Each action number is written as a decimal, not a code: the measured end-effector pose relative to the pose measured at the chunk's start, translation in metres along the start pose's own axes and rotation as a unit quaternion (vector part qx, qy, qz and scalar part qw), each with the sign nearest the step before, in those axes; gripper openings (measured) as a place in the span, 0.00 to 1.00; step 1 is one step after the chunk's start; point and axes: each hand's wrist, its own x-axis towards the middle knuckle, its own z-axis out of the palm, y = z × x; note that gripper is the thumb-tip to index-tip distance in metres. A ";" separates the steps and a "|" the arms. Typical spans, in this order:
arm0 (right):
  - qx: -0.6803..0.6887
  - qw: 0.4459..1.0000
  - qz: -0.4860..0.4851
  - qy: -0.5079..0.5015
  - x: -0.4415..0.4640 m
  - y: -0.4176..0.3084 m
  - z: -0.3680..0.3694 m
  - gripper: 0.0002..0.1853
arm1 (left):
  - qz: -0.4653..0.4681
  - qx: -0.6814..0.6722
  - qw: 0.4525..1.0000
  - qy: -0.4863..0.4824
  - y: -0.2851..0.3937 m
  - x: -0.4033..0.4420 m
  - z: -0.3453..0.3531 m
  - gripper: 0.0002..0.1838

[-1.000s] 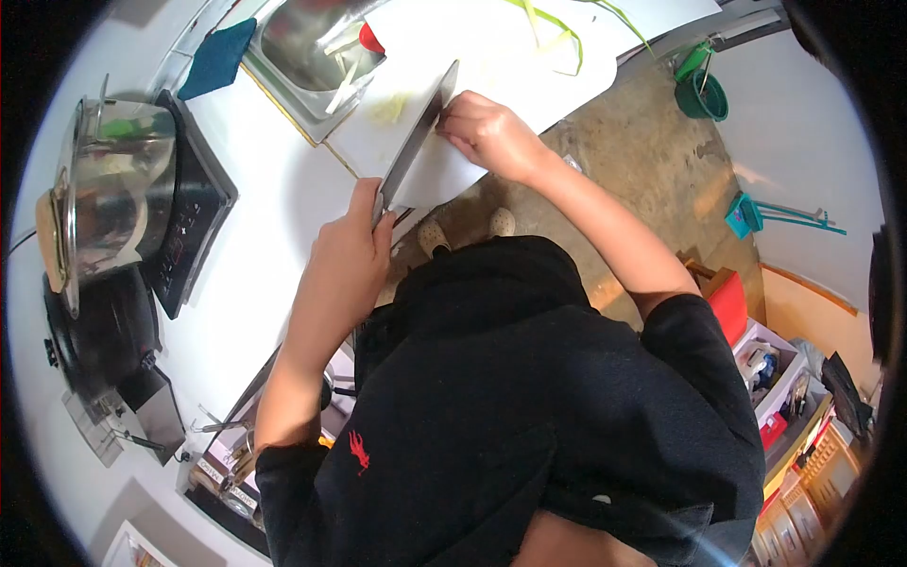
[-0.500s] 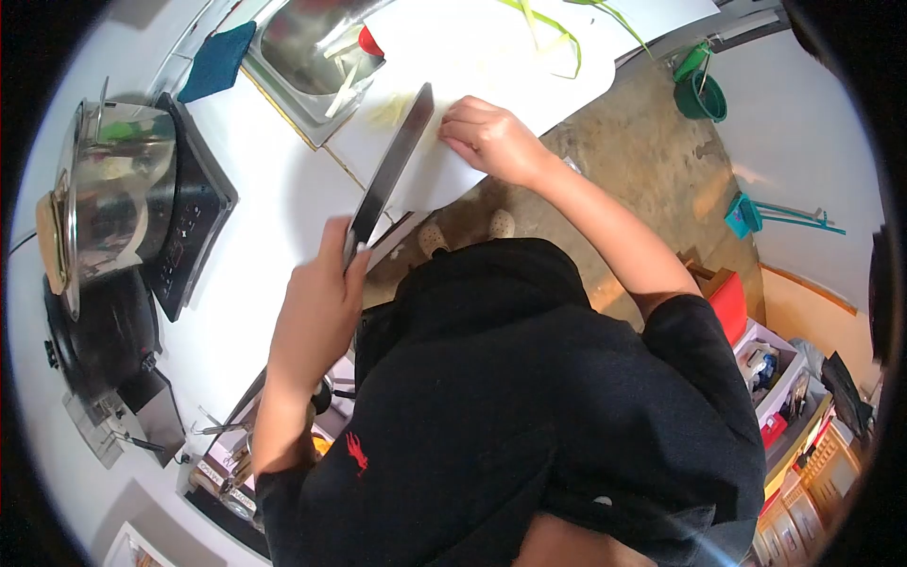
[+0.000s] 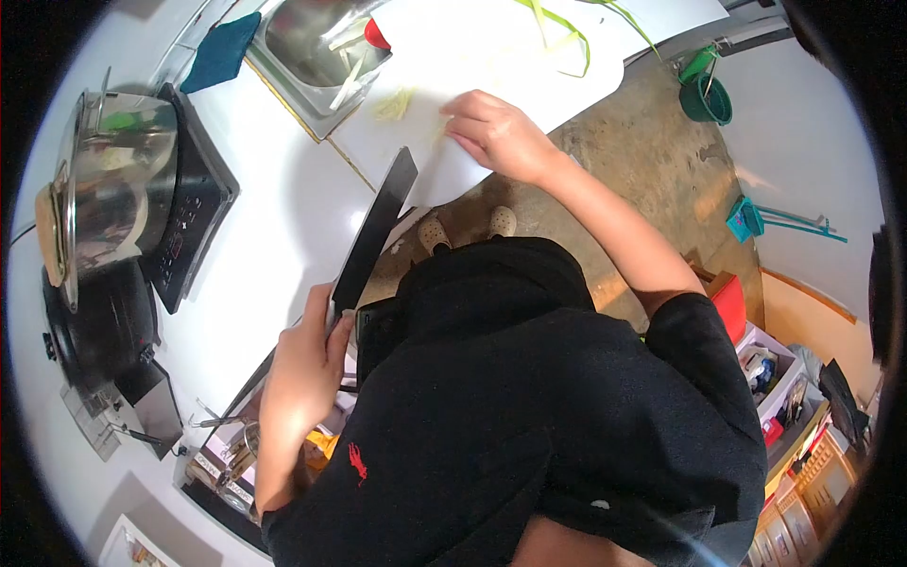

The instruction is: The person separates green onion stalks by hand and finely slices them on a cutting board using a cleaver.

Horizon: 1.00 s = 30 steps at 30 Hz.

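Note:
My left hand (image 3: 307, 364) grips the handle of a kitchen knife (image 3: 376, 227) with a wide, dark blade. The blade slants up and right over the counter's near edge, its tip apart from my other hand. My right hand (image 3: 496, 135) is over the white work surface, fingers curled together and thumb below; faint pale-green bits show at the fingertips, too small to make out. To its left lies a small pile of pale yellow-green vegetable shreds (image 3: 392, 104). Long green leaves (image 3: 578, 42) lie farther back on the surface.
A steel sink (image 3: 298, 42) holds pale stalk pieces (image 3: 350, 80) and a red object (image 3: 376, 35). A blue-green cloth (image 3: 222, 54) hangs beside it. At left, a steel pot (image 3: 128, 180) stands on a black induction cooker (image 3: 194, 208). A green bucket (image 3: 706, 99) stands on the floor.
My left hand has drawn the knife down and toward me, away from my right hand, and the blade shows more of its flat side. My right hand has shifted slightly right.

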 end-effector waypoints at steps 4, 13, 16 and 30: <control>0.014 0.999 -0.004 -0.039 -0.005 0.004 -0.002 0.07 | 0.049 -0.027 0.998 0.025 0.006 0.014 0.000 0.16; 0.003 0.998 -0.013 -0.067 -0.011 0.004 -0.008 0.11 | 0.147 0.037 0.986 0.063 0.030 0.071 0.000 0.15; 0.010 0.997 0.004 -0.082 -0.013 0.001 -0.009 0.13 | 0.159 0.062 0.983 0.069 0.027 0.078 -0.005 0.15; -0.045 0.988 0.090 -0.114 -0.014 -0.044 -0.009 0.22 | 0.190 0.141 0.971 0.030 0.030 0.089 -0.025 0.16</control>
